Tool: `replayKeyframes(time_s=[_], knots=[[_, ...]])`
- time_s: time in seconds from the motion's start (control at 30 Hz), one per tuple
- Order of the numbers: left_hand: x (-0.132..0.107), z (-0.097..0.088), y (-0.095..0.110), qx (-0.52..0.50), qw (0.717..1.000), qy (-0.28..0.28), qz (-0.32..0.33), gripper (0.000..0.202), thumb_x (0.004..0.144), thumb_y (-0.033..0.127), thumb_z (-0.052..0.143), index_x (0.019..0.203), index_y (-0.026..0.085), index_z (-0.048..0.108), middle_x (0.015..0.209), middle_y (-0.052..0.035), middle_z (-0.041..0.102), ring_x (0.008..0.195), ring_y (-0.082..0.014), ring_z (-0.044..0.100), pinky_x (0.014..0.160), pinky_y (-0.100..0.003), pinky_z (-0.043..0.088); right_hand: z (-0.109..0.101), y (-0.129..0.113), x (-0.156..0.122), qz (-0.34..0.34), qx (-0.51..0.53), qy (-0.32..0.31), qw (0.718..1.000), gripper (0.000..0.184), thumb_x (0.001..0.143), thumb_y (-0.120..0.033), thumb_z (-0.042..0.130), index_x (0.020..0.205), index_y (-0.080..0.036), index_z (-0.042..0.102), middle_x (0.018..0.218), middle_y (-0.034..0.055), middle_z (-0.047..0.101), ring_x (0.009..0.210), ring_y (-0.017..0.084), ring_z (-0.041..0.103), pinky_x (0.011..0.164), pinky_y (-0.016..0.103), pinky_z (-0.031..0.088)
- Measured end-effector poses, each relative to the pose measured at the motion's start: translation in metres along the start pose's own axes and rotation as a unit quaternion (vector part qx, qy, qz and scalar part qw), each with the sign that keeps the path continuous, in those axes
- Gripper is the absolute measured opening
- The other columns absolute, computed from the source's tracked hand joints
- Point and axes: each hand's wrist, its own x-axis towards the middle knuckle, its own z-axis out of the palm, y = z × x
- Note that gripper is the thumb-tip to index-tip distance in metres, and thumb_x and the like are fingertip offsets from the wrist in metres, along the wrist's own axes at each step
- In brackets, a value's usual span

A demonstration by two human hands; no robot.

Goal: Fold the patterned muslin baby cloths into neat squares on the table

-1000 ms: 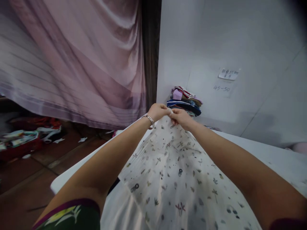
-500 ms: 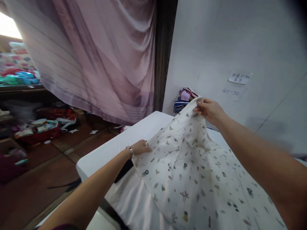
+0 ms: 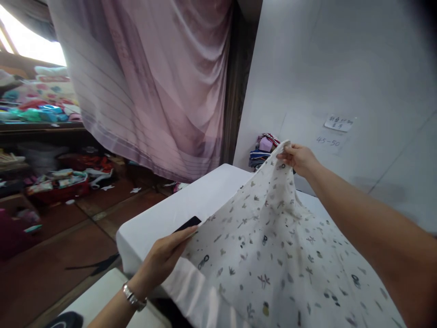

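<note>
A white cloth printed with small leaves, palms and pineapples lies spread over the white table, its far edge lifted to a peak. My right hand pinches that raised corner between thumb and fingers. At the cloth's left edge, my left hand has its fingertips closed on the border; its other fingers are partly hidden behind the palm. Just beyond those fingertips rests a flat black object, perhaps a phone, on the table. Below the left hand, plain white fabric shows under the printed cloth.
The white table ends at a rounded left corner. Folded clothes are stacked at its back, against a white wall with a paper note. A pink curtain hangs behind. A red basket and scraps lie on the floor.
My left hand has slid down and left along the cloth's edge, uncovering the black object and pulling the edge straighter. My right hand keeps its hold on the raised corner. The view has shifted slightly.
</note>
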Motion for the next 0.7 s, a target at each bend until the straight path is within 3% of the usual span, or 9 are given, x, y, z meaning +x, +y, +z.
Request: replayKeyframes(time_s=[0.27, 0.37, 0.5, 0.7], knots=[[-0.01, -0.033, 0.011, -0.009, 1.0, 0.019, -0.009, 0.03, 0.081, 0.034, 0.047, 0.105, 0.031, 0.065, 0.103, 0.0021, 0.068, 0.095, -0.0183, 0.063, 0.084, -0.026, 0.051, 0.022, -0.001, 0.004, 0.009, 0.013, -0.02, 1.0, 0.007, 0.081, -0.012, 0.055, 0.076, -0.016, 0.053, 0.06, -0.0002, 0.059, 0.05, 0.01, 0.061, 0.038, 0.015, 0.043], [-0.015, -0.034, 0.008, -0.012, 1.0, -0.018, -0.013, 0.03, 0.082, 0.033, 0.047, 0.107, 0.033, 0.063, 0.102, 0.003, 0.068, 0.09, -0.017, 0.064, 0.077, -0.022, 0.052, 0.029, 0.004, 0.005, 0.004, 0.031, -0.054, 0.998, 0.006, 0.079, -0.015, 0.057, 0.077, -0.017, 0.052, 0.059, -0.0013, 0.058, 0.05, 0.01, 0.061, 0.038, 0.015, 0.043], [-0.024, -0.029, 0.007, -0.021, 0.996, -0.087, 0.001, 0.032, 0.086, 0.03, 0.043, 0.113, 0.039, 0.058, 0.11, 0.0047, 0.064, 0.095, -0.015, 0.062, 0.082, -0.021, 0.05, 0.032, 0.017, 0.0, 0.007, 0.048, -0.094, 0.994, 0.009, 0.073, -0.012, 0.057, 0.076, -0.018, 0.051, 0.063, -0.0007, 0.061, 0.054, 0.012, 0.062, 0.041, 0.017, 0.044], [-0.038, -0.016, 0.004, -0.035, 0.987, -0.158, -0.005, 0.036, 0.087, 0.029, 0.037, 0.115, 0.04, 0.056, 0.11, 0.0007, 0.063, 0.092, -0.0166, 0.062, 0.079, -0.023, 0.05, 0.017, 0.054, -0.014, 0.037, 0.059, -0.115, 0.991, 0.013, 0.062, -0.008, 0.055, 0.071, -0.018, 0.055, 0.072, 0.0024, 0.065, 0.062, 0.014, 0.062, 0.054, 0.024, 0.051]])
